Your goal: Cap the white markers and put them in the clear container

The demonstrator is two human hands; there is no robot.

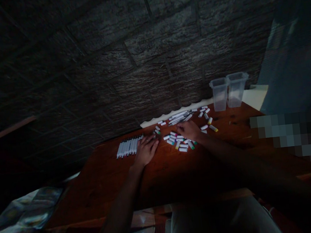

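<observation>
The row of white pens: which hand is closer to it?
The left hand is nearer, at the right end of the row of pens. The right hand is farther away, by the loose caps.

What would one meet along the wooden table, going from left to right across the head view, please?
Row of white pens, left hand, right hand, first clear container, second clear container.

Dark, rough block wall (105, 62)
</observation>
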